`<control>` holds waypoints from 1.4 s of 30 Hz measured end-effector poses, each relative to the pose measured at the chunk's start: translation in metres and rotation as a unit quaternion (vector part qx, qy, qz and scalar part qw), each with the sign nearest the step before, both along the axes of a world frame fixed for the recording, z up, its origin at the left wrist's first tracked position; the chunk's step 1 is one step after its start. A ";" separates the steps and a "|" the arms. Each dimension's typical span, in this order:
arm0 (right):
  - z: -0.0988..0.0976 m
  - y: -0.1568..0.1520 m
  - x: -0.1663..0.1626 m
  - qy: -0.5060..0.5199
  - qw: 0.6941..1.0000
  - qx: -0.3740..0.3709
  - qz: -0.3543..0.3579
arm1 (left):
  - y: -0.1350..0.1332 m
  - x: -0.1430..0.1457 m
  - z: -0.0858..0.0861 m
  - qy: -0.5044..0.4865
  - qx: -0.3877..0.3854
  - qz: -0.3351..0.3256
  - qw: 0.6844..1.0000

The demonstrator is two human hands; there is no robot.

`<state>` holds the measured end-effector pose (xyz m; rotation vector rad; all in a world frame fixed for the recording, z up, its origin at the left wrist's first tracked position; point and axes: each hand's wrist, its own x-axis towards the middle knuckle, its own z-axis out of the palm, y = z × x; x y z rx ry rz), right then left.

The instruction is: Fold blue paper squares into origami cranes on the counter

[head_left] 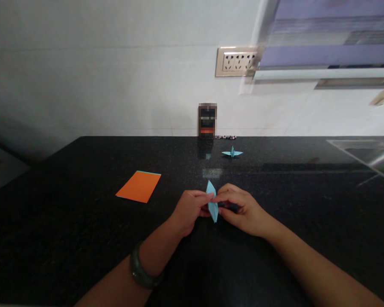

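Note:
A light blue folded paper piece (pixel 212 201), narrow and pointed at both ends, is held upright just above the black countertop (pixel 67 221). My left hand (pixel 190 211) pinches its left side, and my right hand (pixel 240 209) pinches its right side, fingertips meeting at the paper's middle. A dark bangle sits on my left wrist. Farther back on the counter rests a finished light blue paper crane (pixel 232 152), untouched.
An orange paper stack (pixel 138 186) with a blue edge lies left of my hands. A small dark box (pixel 207 120) stands against the white wall, beads beside it. A wall socket panel (pixel 237 62) is above; a steel sink (pixel 368 155) is at right.

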<state>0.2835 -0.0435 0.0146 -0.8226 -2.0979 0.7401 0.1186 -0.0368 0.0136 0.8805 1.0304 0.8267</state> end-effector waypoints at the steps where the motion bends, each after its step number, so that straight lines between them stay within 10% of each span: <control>1: 0.000 0.000 0.000 0.000 1.000 0.007 -0.005 | 0.000 0.000 0.000 0.000 0.002 -0.003 1.000; 12: 0.000 0.001 -0.001 -0.013 0.996 0.088 -0.018 | 0.001 -0.001 -0.004 -0.070 -0.016 -0.005 0.997; 25: 0.001 0.000 -0.002 0.020 0.997 -0.018 -0.072 | 0.000 0.001 -0.005 -0.078 -0.007 -0.034 0.996; 42: 0.000 0.000 0.002 -0.049 0.978 0.196 -0.062 | 0.000 0.001 -0.001 -0.094 0.023 0.016 0.995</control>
